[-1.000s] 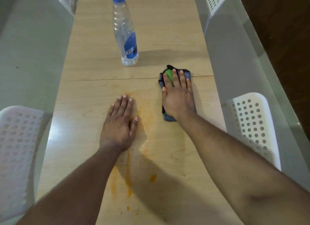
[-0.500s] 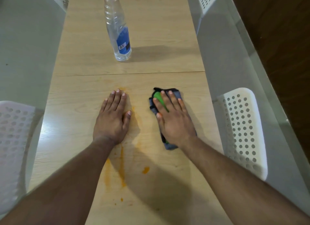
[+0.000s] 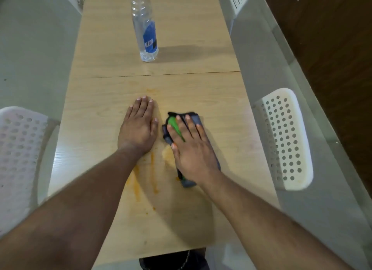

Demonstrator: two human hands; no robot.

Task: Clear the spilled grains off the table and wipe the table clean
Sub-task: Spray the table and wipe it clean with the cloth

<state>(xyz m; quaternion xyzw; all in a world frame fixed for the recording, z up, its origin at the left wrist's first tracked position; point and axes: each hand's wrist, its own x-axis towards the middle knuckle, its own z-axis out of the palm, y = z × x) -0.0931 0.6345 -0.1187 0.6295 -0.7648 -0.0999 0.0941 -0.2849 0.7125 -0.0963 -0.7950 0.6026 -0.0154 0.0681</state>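
Dragged nearer, the cloth (image 3: 196, 120) lies mid-frame under the flat right hand (image 3: 193, 151) — pressed to scrub orange stains (image 3: 136, 185); the flat left hand (image 3: 138, 128) braces the desk (image 3: 201, 48).

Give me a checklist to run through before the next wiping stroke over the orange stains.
1. Cloth under the right hand, fingers flat on it: ok.
2. Left hand flat on the table, bracing, beside the cloth: ok.
3. Orange streaks still near the left wrist: not ok.
4. Loose grains on the table: none show, but small ones cannot be told.
5. Bottle upright, well beyond the hands: ok.
6. Cloth damp enough: cannot tell.
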